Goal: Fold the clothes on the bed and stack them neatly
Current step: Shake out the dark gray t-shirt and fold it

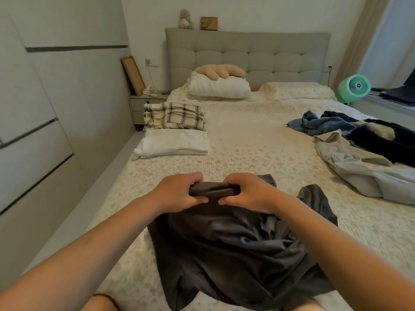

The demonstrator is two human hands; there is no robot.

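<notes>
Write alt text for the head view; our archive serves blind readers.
Both hands, left hand and right hand, grip the bunched edge of a dark grey garment on a floral bed. Folded plaid and white clothes lie left; unfolded clothes right.

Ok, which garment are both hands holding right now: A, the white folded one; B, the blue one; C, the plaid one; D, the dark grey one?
D: the left hand and the right hand both grip the bunched upper edge of the dark grey garment, close together.
</notes>
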